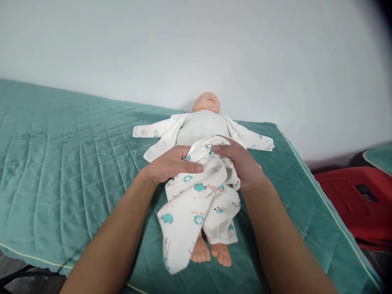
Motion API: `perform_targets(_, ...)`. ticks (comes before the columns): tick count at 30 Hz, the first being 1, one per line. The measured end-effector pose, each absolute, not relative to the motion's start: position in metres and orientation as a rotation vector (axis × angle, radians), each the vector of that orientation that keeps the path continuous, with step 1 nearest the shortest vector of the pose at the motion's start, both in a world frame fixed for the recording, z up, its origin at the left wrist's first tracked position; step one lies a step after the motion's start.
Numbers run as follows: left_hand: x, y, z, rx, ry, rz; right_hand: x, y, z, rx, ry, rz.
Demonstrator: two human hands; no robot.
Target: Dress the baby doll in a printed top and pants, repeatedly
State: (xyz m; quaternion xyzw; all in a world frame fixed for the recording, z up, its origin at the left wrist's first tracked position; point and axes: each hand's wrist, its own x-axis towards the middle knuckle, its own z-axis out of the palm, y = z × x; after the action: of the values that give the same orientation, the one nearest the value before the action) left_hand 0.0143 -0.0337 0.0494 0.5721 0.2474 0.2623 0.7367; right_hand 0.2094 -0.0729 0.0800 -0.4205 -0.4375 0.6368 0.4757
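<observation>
A baby doll [206,102] lies on its back in an open white printed jacket [161,141], its arms spread out in the sleeves. Over its legs lies white cloth with teal and pink prints [199,190], bunched at the waist and hanging down at the left. My left hand [173,163] grips the left side of the bunch, thumb on top. My right hand [241,161] pinches the other side near the waist, its fingers partly hidden by the fabric. Two bare doll feet [211,252] stick out below.
A green quilted cover [76,163] lies under the doll, against a pale wall [168,49]. Beyond its right edge stands a red object [352,200] with a dark label. Another green-covered surface [381,158] shows at the far right.
</observation>
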Motion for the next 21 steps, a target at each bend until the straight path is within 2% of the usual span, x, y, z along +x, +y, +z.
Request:
perform_targets(3,0.013,-0.034,0.05,1.244,0.508,0.545,0.203,-0.076,0.081,-1.082,-1.124,1.493)
perform_targets(8,0.019,-0.037,0.045,1.106,0.574,0.778,0.203,-0.078,0.08,-1.139,-1.284,1.42)
perform_targets(14,0.023,-0.046,0.053,1.086,0.724,0.872,0.211,-0.081,0.086,-1.172,-1.697,1.581)
perform_targets(18,0.018,-0.042,0.054,1.18,0.702,0.803,0.211,-0.081,0.081,-1.13,-1.355,1.545)
perform_targets(21,0.013,-0.036,0.053,1.299,0.59,0.618,0.208,-0.081,0.078,-1.083,-1.137,1.53)
